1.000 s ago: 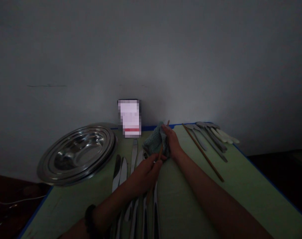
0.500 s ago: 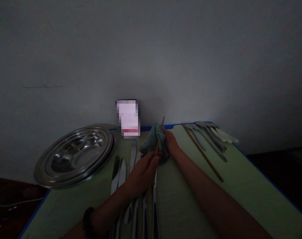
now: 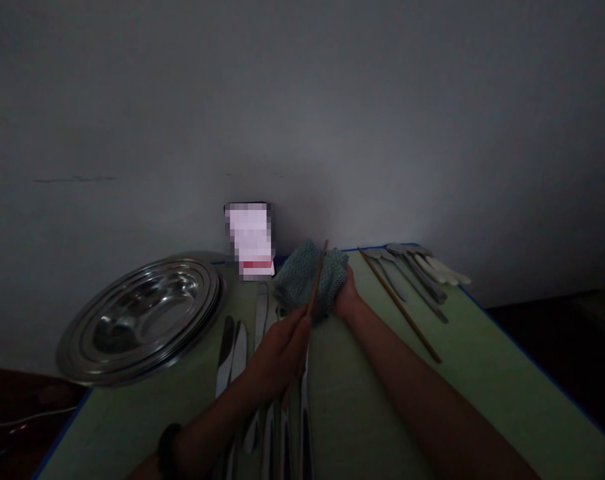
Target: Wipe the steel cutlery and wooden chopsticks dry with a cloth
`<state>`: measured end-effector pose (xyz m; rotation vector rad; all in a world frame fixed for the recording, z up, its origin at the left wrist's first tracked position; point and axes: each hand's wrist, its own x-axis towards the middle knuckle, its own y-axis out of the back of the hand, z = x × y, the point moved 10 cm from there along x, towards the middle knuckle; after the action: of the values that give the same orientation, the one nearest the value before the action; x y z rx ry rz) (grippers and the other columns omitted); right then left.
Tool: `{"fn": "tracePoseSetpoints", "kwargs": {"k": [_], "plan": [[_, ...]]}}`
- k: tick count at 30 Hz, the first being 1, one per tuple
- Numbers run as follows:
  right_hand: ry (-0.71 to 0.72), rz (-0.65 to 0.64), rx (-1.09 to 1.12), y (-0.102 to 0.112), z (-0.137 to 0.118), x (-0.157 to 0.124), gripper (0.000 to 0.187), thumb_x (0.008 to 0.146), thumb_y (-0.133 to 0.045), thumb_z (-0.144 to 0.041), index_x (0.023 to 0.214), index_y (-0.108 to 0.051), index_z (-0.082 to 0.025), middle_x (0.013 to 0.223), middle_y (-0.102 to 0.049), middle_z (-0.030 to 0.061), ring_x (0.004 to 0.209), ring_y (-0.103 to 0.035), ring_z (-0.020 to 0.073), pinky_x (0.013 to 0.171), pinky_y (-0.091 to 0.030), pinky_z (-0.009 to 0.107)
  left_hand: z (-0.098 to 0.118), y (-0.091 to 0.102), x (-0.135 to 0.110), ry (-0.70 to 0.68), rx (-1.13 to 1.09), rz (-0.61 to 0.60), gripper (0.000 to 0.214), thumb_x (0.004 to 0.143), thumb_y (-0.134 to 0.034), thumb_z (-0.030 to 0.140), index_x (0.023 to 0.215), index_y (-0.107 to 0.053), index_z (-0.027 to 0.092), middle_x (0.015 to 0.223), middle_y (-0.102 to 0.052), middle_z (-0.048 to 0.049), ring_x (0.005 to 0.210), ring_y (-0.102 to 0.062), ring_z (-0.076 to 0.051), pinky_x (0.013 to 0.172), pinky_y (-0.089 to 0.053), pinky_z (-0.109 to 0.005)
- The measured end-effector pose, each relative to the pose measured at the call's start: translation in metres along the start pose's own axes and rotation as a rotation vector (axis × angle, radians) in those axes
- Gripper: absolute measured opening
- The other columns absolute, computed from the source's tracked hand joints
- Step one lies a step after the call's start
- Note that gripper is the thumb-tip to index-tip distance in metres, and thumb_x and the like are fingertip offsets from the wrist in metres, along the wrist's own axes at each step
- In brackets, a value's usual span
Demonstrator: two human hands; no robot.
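Note:
My left hand (image 3: 285,347) is closed around the lower part of a brown wooden chopstick (image 3: 318,277), which slants up and away over a grey-green cloth (image 3: 297,267). The cloth lies spread over my right hand (image 3: 347,297), whose fingers are mostly hidden behind it; the hand supports the cloth from the right and below. The chopstick's upper part rests against the cloth's face. Below my left hand lie several table knives (image 3: 237,353) and other long metal cutlery handles (image 3: 306,413), partly covered by my forearm.
A stack of shiny metal plates (image 3: 202,287) stands at the left of the green table (image 3: 362,400). A lit phone (image 3: 252,233) leans on the wall. At right lie another chopstick (image 3: 402,307), metal spoons (image 3: 390,277) and white-handled pieces (image 3: 445,270).
The cloth, folded around the chopstick before, has opened out flat behind it. My right hand has turned beneath the cloth. The view has shifted slightly to the right.

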<state>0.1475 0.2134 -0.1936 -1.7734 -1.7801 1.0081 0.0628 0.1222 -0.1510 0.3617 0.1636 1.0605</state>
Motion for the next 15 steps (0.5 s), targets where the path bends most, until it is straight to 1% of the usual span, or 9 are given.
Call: {"fn": "tracePoseSetpoints", "kwargs": {"k": [3,6,8,10,12,15], "plan": [[-0.068,-0.022,0.013,-0.006,0.008,-0.005,0.045,0.08,-0.031,-0.048,0.076,-0.067,-0.02,0.07,-0.07,0.0061,0.091,-0.063,0.0248,0.081,-0.049,0.041,-0.002,0.003,0.001,0.002,0.027,0.029,0.038,0.093,-0.036,0.033,0.125,-0.053,0.02,0.116,-0.063,-0.0034,0.108,-0.055,-0.021,0.092,-0.04,-0.027],[-0.11,-0.035,0.019,-0.008,0.011,-0.008,0.045,0.08,-0.031,-0.048,0.077,-0.066,-0.02,0.072,-0.07,0.006,0.091,-0.063,0.0247,0.081,-0.049,0.041,-0.006,0.004,0.0,0.016,0.034,0.042,0.04,0.093,-0.035,0.033,0.127,-0.051,0.019,0.116,-0.064,-0.0039,0.103,-0.058,-0.021,0.088,-0.043,-0.028],[-0.153,-0.047,0.009,-0.011,0.015,-0.009,0.045,0.081,-0.032,-0.049,0.08,-0.065,-0.02,0.074,-0.07,0.0056,0.089,-0.064,0.0238,0.082,-0.049,0.04,-0.007,0.004,0.001,0.017,0.025,0.045,0.041,0.094,-0.034,0.034,0.127,-0.05,0.018,0.115,-0.064,-0.004,0.1,-0.059,-0.02,0.089,-0.043,-0.028],[-0.199,-0.057,-0.009,-0.013,0.019,-0.011,0.041,0.082,-0.033,-0.045,0.082,-0.065,-0.019,0.073,-0.07,0.005,0.087,-0.065,0.0224,0.082,-0.049,0.038,-0.006,0.003,0.001,0.005,-0.003,0.03,0.041,0.094,-0.033,0.034,0.128,-0.05,0.019,0.115,-0.064,-0.0035,0.102,-0.058,-0.02,0.092,-0.041,-0.028],[-0.234,-0.06,-0.03,-0.014,0.023,-0.011,0.033,0.083,-0.038,-0.037,0.082,-0.064,-0.018,0.071,-0.07,0.0041,0.083,-0.066,0.0208,0.082,-0.049,0.036,-0.004,0.002,0.002,-0.006,-0.035,0.019,0.04,0.093,-0.034,0.034,0.127,-0.051,0.019,0.115,-0.064,-0.003,0.104,-0.057,-0.02,0.094,-0.04,-0.028],[-0.255,-0.062,-0.058,-0.013,0.029,-0.009,0.022,0.082,-0.045,-0.028,0.08,-0.064,-0.017,0.068,-0.07,0.003,0.079,-0.066,0.0189,0.082,-0.049,0.033,-0.004,0.004,0.002,0.01,-0.06,0.044,0.04,0.092,-0.036,0.036,0.124,-0.053,0.019,0.108,-0.065,-0.0031,0.097,-0.058,-0.02,0.091,-0.042,-0.029]]}}
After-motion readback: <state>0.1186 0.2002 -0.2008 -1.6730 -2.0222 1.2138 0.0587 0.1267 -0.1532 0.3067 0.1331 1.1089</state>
